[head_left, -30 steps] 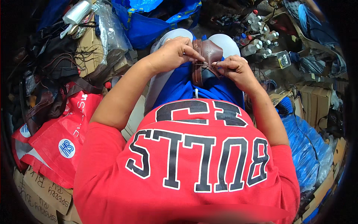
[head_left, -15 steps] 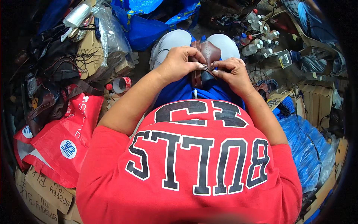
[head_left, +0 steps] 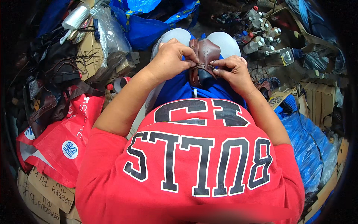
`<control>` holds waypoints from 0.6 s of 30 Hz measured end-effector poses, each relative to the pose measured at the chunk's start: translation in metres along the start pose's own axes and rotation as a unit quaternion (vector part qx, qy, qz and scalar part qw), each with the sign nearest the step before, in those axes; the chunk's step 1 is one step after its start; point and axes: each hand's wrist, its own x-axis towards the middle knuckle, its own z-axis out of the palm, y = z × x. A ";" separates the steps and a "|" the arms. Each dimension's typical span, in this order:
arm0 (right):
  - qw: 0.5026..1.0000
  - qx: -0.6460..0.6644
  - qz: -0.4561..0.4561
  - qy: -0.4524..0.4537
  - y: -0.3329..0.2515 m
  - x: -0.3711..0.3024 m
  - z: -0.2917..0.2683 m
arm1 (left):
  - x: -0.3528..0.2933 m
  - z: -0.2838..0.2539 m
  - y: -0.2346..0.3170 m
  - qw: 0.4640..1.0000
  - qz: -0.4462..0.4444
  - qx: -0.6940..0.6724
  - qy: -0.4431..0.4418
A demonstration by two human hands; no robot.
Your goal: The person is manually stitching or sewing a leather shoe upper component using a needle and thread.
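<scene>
A brown leather shoe [head_left: 209,51] with a dark opening rests upright on my lap, between two rounded light-grey shapes [head_left: 226,42]. A row of stitch holes shows along its upper. My left hand [head_left: 172,59] is closed in a pinch at the shoe's left side. On the opposite side, my right hand [head_left: 234,74] pinches with thumb and forefinger. A thin thread or lace [head_left: 203,64] runs across the shoe between the two hands. Its ends are hidden in the fingers.
A blue bag [head_left: 143,28] lies ahead, and several small bottles [head_left: 261,41] stand at the far right. To the left are a red bag [head_left: 56,138] and dark leather pieces [head_left: 50,106]. Blue plastic wrapping [head_left: 304,149] and cardboard boxes [head_left: 319,100] are at my right.
My hands have drawn apart from close together over the shoe. The left moved left, the right stayed nearly in place, and the thread between them now shows.
</scene>
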 end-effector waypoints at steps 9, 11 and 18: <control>0.997 0.022 0.068 -0.006 -0.005 -0.005 0.009 | -0.001 0.019 -0.001 0.966 -0.161 -0.190 -0.070; 0.996 0.054 0.064 0.011 -0.002 -0.002 0.010 | 0.000 0.021 0.001 0.971 -0.155 -0.172 -0.062; 0.901 0.398 0.172 -0.014 -0.009 0.016 0.011 | 0.008 0.031 -0.010 0.955 -0.148 -0.256 -0.032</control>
